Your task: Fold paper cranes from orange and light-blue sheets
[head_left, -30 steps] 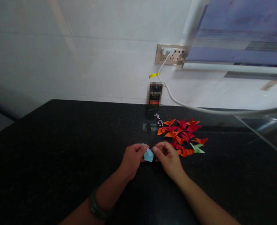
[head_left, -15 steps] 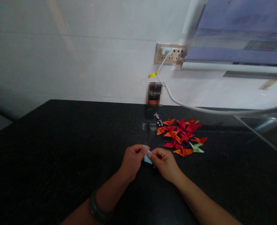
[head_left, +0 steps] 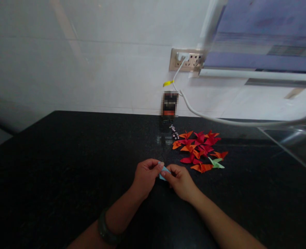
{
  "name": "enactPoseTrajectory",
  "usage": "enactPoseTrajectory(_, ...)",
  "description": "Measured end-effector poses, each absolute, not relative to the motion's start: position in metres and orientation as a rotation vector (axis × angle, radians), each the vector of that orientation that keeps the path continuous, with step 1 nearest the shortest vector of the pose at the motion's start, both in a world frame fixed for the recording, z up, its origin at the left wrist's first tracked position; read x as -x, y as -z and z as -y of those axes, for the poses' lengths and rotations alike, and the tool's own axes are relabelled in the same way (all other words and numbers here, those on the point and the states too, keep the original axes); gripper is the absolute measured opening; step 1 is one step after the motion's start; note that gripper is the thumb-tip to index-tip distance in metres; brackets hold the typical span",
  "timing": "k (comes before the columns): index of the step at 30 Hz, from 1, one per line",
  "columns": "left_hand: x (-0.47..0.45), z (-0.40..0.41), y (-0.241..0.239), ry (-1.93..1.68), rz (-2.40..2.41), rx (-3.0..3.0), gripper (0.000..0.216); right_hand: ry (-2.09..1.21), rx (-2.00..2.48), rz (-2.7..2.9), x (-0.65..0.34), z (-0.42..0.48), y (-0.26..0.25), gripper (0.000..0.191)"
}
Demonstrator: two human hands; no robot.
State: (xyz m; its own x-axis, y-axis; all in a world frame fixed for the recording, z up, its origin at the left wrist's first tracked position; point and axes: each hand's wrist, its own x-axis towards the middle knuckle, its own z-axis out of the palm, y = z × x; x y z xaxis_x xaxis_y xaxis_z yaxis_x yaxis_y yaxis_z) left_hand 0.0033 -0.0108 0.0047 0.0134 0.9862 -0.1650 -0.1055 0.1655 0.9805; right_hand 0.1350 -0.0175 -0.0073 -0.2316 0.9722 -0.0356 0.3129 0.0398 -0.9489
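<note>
Paper (head_left: 162, 177), light blue and folded small, sits between the two hands near the front of the black bench (head_left: 77, 155), as I look down through the head view. I have the left hand (head_left: 149, 176) at its left side, thumb on top with the fingers curled beneath, so that grip is narrow and holding the paper. The right hand (head_left: 180, 180) pinches the other side, its thumb pressed across the near face; that grip is narrow too, on the same piece. Between them they cover most of it, so I cannot make out the folds, nor can I tell whether it touches the surface below. A dark bangle (head_left: 106, 228) rings the left forearm.

Beyond the right hand I see a cluster of folded figures (head_left: 199, 148) in red and orange, wings spread, many touching or overlapping. One pale green figure (head_left: 216, 163) lies at the right front of the group, against an orange one. Just left of the cluster's far end, a string of small pale pieces (head_left: 174, 132) trails toward a dark box (head_left: 170, 104), blurred out, against the wall (head_left: 103, 76). Above that, a white cable (head_left: 212, 119) with a yellow tag (head_left: 168, 83) runs from the socket (head_left: 186, 60).
</note>
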Motion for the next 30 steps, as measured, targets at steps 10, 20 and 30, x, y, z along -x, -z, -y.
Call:
enactPoseTrajectory(10,-0.005,0.010,-0.007,-1.065,-1.235,-0.926,0.013,-1.207,1.368,1.471,-0.136,0.014,0.010,0.025)
enactPoseTrajectory(20,0.003,0.011,-0.004,-0.688,-1.101,-1.100,0.016,-1.026,1.344,1.767,-0.160,0.007,0.000,0.020)
enactPoseTrajectory(30,-0.004,0.011,-0.012,-0.893,-1.091,-0.958,0.016,-1.364,1.145,1.374,-0.147,0.009,0.002,0.023)
